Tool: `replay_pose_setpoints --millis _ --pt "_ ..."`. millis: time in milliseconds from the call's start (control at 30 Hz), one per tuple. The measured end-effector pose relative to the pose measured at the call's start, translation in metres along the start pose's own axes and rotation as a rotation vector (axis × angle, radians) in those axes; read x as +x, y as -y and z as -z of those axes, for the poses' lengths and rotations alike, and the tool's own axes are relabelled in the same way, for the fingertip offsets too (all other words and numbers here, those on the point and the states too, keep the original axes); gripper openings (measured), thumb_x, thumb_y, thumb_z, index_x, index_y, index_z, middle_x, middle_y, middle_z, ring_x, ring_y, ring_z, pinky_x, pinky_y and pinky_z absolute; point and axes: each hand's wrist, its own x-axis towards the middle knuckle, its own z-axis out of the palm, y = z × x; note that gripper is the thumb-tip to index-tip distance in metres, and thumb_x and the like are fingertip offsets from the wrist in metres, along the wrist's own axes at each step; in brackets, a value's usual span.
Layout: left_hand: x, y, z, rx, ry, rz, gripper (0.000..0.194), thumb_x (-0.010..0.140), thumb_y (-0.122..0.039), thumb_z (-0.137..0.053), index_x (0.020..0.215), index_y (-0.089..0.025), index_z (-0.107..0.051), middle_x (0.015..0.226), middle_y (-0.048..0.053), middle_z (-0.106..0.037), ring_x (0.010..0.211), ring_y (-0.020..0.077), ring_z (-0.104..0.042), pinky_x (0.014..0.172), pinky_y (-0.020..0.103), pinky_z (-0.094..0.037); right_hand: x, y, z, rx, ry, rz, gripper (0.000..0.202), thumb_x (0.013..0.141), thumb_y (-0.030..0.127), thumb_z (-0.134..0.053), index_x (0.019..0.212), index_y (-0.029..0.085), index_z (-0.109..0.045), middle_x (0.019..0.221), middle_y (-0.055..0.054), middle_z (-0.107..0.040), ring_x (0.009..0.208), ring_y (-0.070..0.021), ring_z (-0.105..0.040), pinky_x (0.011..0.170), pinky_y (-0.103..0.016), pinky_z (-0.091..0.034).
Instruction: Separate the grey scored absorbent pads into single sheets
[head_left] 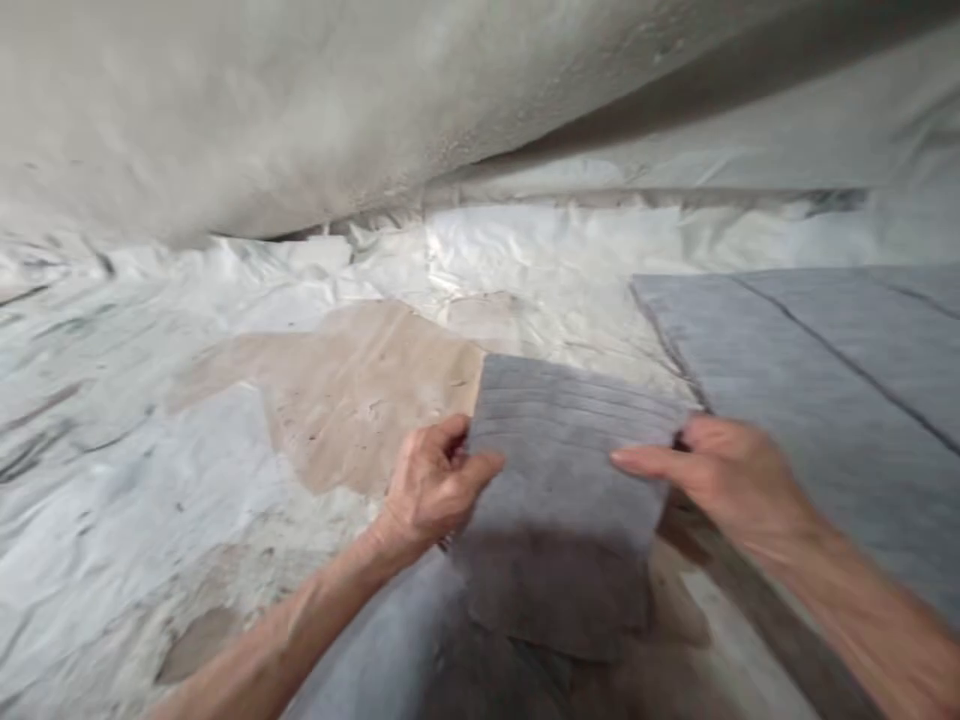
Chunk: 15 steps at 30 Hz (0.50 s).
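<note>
A grey, flat, flexible-looking sheet (559, 470) with several parallel score lines across its far part is held up in front of me. My left hand (442, 475) grips its left edge, thumb on top and fingers curled beneath. On the opposite edge, my right hand (712, 465) pinches it the same way, its thumb lying over the upper face. The sheet's near half is in shadow. What it is made of I cannot tell. To the right lie larger grey sheets (810, 370) with dark seams between them, close to my right hand.
Crumpled whitish plastic sheeting (150, 480) covers the ground, with a brown patch (367, 390) showing on the left. A large pale sheet or fabric wall (262, 110) sags low overhead and across the back. Dark brown strips (750, 590) run at the lower right.
</note>
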Motion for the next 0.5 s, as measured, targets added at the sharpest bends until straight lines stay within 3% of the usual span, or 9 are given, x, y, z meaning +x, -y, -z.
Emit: replay_pose_setpoints --millis 33,133,200,267,367,500 --pt "0.000 -0.004 -0.002 -0.055 -0.004 -0.005 0.025 0.064 -0.042 -0.064 0.075 -0.020 -0.061 0.059 -0.003 -0.054 0.058 0.0143 -0.053 0.052 0.027 -0.041 -0.003 0.009 0.005 0.168 -0.025 -0.081 0.027 0.053 0.033 -0.079 0.043 0.027 -0.055 0.042 0.000 -0.039 0.067 -0.0326 -0.059 0.053 -0.030 -0.048" --pt "0.003 -0.022 0.005 -0.326 0.013 0.004 0.028 0.059 -0.037 -0.066 0.080 -0.020 -0.065 0.068 -0.002 -0.063 0.066 0.0187 -0.061 0.058 0.029 -0.048 -0.003 0.037 0.004 0.345 -0.069 -0.184 0.023 0.042 0.031 -0.085 0.055 0.025 -0.068 0.069 -0.008 -0.057 0.075 -0.0369 -0.059 0.064 -0.037 -0.053" --pt "0.008 -0.027 0.025 -0.419 -0.017 0.030 0.028 0.054 -0.032 -0.070 0.078 -0.017 -0.066 0.068 -0.001 -0.066 0.063 0.0181 -0.061 0.057 0.029 -0.047 0.006 0.050 -0.013 0.414 -0.028 -0.206 0.031 0.037 0.027 -0.084 0.065 0.019 -0.072 0.083 -0.012 -0.060 0.081 -0.0393 -0.058 0.065 -0.037 -0.054" --pt "0.015 -0.021 0.053 -0.394 -0.058 0.056 0.028 0.053 -0.030 -0.072 0.076 -0.016 -0.067 0.066 -0.001 -0.065 0.057 0.0148 -0.057 0.054 0.027 -0.044 0.020 0.056 -0.040 0.475 0.055 -0.248 0.035 0.035 0.023 -0.081 0.067 0.013 -0.071 0.084 -0.014 -0.060 0.079 -0.0377 -0.058 0.059 -0.031 -0.054" --pt "0.023 0.003 0.096 -0.327 -0.047 0.178 0.029 0.049 -0.029 -0.074 0.072 -0.014 -0.066 0.063 0.002 -0.065 0.058 0.0184 -0.060 0.055 0.030 -0.045 0.040 0.055 -0.085 0.437 0.168 -0.331 0.015 0.050 0.010 -0.074 0.059 0.011 -0.062 0.071 -0.011 -0.059 0.066 -0.0285 -0.059 0.046 -0.022 -0.047" --pt "0.021 0.043 0.134 -0.207 -0.063 0.312 0.032 0.048 -0.032 -0.076 0.072 -0.012 -0.065 0.065 0.005 -0.066 0.060 0.0193 -0.061 0.058 0.031 -0.045 0.053 0.043 -0.139 0.336 0.316 -0.375 0.025 0.076 -0.012 -0.062 0.064 0.009 -0.057 0.068 -0.008 -0.059 0.062 -0.0228 -0.058 0.045 -0.020 -0.043"
